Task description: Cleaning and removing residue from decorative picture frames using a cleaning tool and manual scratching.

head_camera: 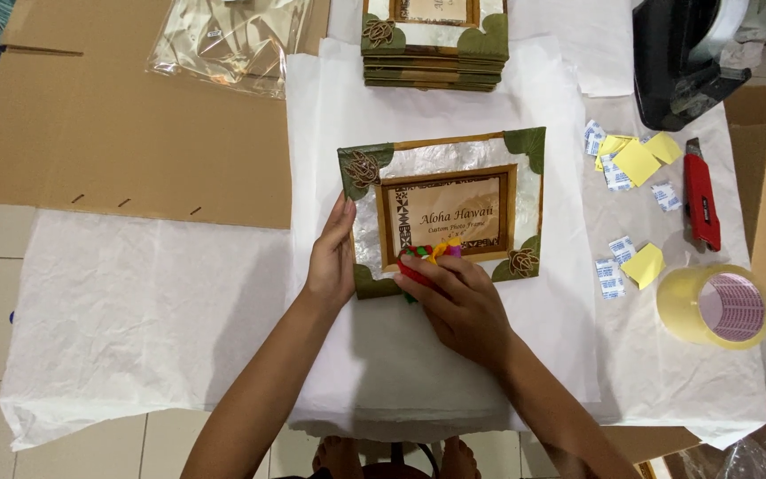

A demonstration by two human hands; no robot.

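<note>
A wooden picture frame point(443, 168) with shell-like inlay, green leaf corners and small turtle ornaments lies on a sheet of white tissue paper point(436, 355). My left hand point(332, 262) rests flat against the frame's left edge, fingers together, steadying it. My right hand point(458, 297) is closed on a small colourful duster point(427, 255) of red, yellow, green and purple fibres, pressed on the frame's lower edge. The frame's lower left part is partly hidden by my hands.
A stack of similar frames point(433, 49) stands behind. Flat cardboard point(135, 133) and a clear plastic bag point(223, 40) lie at the left. On the right are a red utility knife point(701, 204), a tape roll point(715, 306), a black tape dispenser point(680, 58), yellow notes and small packets point(613, 168).
</note>
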